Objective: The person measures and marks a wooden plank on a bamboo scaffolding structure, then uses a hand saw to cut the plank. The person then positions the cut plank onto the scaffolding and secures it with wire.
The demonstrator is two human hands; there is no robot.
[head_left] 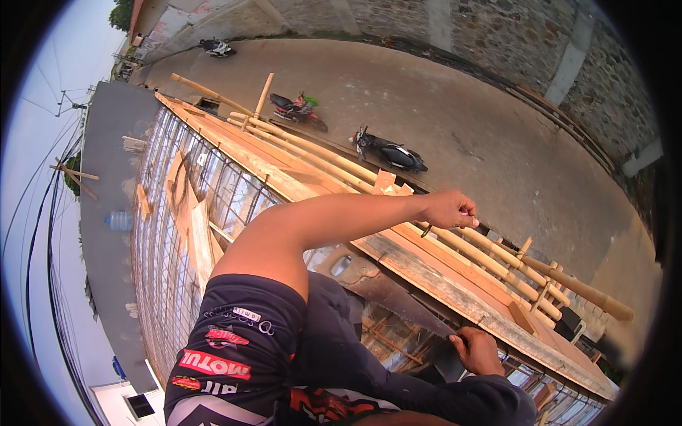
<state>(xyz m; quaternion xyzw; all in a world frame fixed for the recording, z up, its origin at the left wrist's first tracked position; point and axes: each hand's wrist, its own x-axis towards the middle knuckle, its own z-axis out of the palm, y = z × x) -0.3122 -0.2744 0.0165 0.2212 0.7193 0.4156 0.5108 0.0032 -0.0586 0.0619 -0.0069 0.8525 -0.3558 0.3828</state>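
My left hand (451,211) reaches out over the long wooden boards (426,259), its fingers closed. A small pink-purple thing (464,212) shows between the fingertips, too small to name. Lower in view, my right hand (480,351) is curled close to the boards' inner edge. A hand saw (387,291) lies slanting beside my leg, its pale handle (341,265) at the upper left. The saw's narrow tip reaches the thumb and forefinger of my right hand; whether they grip it or something else is hidden.
Bamboo poles (490,259) run along the boards' outer side, high above a road (440,92) with parked motorbikes (391,150). A steel bar grid (167,234) carries loose planks (192,213). A blue water jug (119,221) stands on a grey surface (106,170). Overhead cables hang left.
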